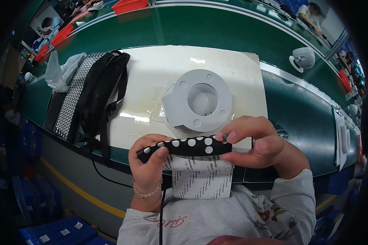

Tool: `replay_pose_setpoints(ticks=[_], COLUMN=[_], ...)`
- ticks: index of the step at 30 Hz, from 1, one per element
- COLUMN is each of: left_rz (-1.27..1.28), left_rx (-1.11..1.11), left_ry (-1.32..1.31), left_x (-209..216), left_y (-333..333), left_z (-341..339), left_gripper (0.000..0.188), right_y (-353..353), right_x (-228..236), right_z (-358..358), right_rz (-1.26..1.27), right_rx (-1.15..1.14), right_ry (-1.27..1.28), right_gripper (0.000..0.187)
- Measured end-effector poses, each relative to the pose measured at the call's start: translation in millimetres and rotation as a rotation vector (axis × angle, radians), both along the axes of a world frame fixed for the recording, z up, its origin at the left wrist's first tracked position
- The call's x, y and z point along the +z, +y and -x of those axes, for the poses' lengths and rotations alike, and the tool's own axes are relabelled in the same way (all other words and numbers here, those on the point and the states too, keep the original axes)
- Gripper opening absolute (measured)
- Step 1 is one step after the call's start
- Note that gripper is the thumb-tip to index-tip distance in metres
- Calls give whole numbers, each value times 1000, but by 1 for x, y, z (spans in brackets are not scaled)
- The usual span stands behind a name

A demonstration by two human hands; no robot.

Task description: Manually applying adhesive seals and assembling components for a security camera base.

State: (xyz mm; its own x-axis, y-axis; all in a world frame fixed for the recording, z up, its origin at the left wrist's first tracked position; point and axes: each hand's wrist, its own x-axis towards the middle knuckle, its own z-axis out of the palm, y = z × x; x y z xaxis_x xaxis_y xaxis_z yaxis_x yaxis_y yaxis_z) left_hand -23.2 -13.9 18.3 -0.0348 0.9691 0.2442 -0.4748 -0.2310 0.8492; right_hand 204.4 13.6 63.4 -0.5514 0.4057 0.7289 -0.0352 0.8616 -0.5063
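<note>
A black, slightly curved strip with white round dots [192, 150] is stretched between both hands near my body. My left hand [145, 157] is closed on its left end, thumb in front. At the other end, my right hand [257, 143] is closed, with fingertips at the strip's upper and lower edges. Right by those fingertips shows a small grey round pad [225, 137]; whether it is stuck to the strip or pinched is hard to see. Printed white backing paper [202, 181] hangs below the strip. Just beyond lies a white ring-shaped plastic part [180, 100] with a round opening.
A pale board [147, 81] covers part of the green table [167, 32]. On its left lie black straps and mesh [98, 90] beside a clear plastic bag [61, 71]. A white round device [302, 59] stands at the far right. Blue bins [65, 234] sit on the floor at left.
</note>
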Motion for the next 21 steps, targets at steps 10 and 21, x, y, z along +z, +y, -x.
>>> replay_pose_setpoints(ticks=[10,21], left_rz=[214,351], left_rx=[-86,-108], left_ry=[-83,-47], left_x=[1,0], left_y=[1,3], left_z=[-5,-7], left_gripper=[10,10], right_y=[-8,-8], right_x=[-2,1], right_z=[4,5], right_rz=[-121,-160], right_rx=[-132,-176], right_ry=[64,-3], right_gripper=[77,68])
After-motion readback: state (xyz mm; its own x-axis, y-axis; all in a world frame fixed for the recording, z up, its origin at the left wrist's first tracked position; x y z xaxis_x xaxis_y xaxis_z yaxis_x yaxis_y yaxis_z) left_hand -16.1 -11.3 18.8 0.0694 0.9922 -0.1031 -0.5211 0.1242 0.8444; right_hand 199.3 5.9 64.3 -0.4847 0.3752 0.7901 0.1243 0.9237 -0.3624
